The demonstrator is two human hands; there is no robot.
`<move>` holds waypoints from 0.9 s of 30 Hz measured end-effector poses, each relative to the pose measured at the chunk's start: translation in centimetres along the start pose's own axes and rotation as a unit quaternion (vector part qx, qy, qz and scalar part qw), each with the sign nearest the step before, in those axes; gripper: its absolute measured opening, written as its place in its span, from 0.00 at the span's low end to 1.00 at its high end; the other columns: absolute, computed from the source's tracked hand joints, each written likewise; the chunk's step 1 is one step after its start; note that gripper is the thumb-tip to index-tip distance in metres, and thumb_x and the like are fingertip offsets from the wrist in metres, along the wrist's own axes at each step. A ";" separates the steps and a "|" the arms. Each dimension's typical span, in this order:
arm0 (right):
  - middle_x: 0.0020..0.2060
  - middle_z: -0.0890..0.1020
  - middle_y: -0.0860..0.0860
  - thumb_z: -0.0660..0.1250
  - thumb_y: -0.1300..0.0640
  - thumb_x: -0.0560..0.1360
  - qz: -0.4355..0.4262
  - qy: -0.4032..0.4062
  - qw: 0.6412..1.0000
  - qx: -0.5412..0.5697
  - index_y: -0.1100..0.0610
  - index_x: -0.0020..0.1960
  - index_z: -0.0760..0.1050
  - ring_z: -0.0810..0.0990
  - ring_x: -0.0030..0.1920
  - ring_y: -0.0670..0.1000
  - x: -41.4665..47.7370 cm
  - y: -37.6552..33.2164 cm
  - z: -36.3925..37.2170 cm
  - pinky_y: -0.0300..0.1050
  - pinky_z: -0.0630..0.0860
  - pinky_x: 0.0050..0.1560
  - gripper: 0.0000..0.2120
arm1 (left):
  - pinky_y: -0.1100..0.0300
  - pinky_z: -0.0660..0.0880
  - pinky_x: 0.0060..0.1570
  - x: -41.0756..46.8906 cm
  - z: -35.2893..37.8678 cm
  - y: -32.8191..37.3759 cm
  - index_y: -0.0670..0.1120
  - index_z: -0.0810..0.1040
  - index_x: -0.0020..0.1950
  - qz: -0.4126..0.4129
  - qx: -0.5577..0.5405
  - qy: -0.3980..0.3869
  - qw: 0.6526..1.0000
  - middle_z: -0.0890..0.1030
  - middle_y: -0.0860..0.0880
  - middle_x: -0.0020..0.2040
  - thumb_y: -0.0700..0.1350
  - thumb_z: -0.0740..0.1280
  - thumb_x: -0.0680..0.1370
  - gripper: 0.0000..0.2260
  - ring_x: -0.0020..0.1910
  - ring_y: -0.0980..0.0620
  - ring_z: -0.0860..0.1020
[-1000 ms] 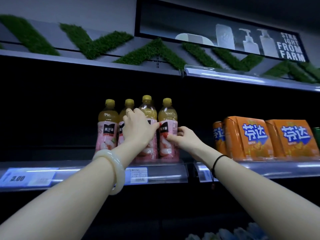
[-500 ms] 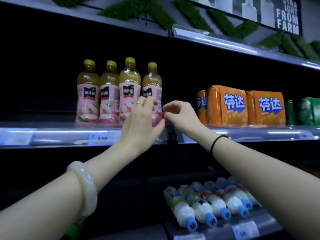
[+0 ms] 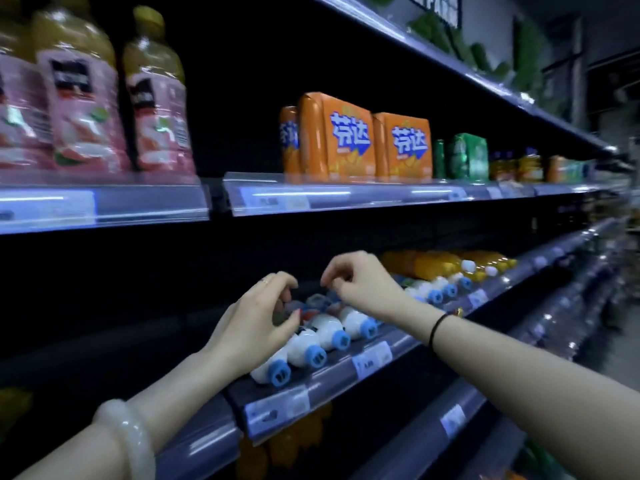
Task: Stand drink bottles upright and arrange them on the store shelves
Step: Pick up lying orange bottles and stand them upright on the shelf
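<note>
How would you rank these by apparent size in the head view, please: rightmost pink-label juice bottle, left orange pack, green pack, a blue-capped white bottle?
1. Rightmost pink-label juice bottle
2. Left orange pack
3. Green pack and blue-capped white bottle: too alike to rank.

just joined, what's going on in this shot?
A person is tidying drink shelves. Both hands are over a row of white blue-capped bottles lying on their sides on the lower shelf. The left hand is curved open above them. The right hand has its fingers curled down; whether it holds one can't be told. On the upper shelf, the pink-label bottles already stand upright.
</note>
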State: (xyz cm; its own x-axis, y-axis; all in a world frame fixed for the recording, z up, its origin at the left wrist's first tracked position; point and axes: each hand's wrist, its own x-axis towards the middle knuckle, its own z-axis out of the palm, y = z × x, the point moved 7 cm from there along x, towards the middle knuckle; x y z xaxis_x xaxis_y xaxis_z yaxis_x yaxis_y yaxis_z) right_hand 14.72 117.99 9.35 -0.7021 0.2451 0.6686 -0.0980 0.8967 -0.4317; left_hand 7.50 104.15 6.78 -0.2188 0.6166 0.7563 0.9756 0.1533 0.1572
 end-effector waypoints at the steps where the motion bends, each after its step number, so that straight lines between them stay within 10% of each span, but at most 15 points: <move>1: 0.39 0.85 0.52 0.60 0.68 0.68 0.017 -0.015 1.000 -0.020 0.57 0.41 0.82 0.82 0.40 0.48 -0.7 1.7 0.2 0.38 0.76 0.43 0.13 | 0.51 0.75 0.44 0.3 1.2 0.0 0.52 0.71 0.55 -0.009 -0.002 -0.019 1.000 0.72 0.56 0.43 0.46 0.68 0.75 0.11 0.43 0.55 0.74; 19: 0.62 0.76 0.53 0.58 0.70 0.70 0.078 -0.039 0.988 -0.131 0.56 0.63 0.73 0.73 0.63 0.53 1.5 32.9 -13.8 0.49 0.71 0.63 0.24 | 0.55 0.70 0.61 16.4 27.3 7.6 0.53 0.65 0.71 -0.054 -0.012 -0.071 0.996 0.72 0.54 0.63 0.47 0.68 0.75 0.25 0.63 0.54 0.70; 27: 0.76 0.58 0.49 0.61 0.64 0.73 -0.006 -0.196 0.937 -0.289 0.48 0.76 0.54 0.53 0.76 0.53 7.5 44.3 -16.1 0.52 0.52 0.73 0.35 | 0.56 0.63 0.70 23.4 37.3 5.7 0.56 0.51 0.77 -0.137 0.062 -0.117 0.982 0.59 0.53 0.76 0.48 0.68 0.74 0.36 0.75 0.51 0.59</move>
State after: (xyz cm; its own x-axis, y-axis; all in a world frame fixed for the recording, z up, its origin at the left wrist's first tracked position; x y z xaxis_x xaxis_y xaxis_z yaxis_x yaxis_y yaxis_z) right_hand 16.46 165.49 4.96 -0.9197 0.1808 0.3486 0.2108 0.9763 0.0497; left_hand 7.27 148.26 1.68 -0.4844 0.6983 0.5271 0.8733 0.4217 0.2439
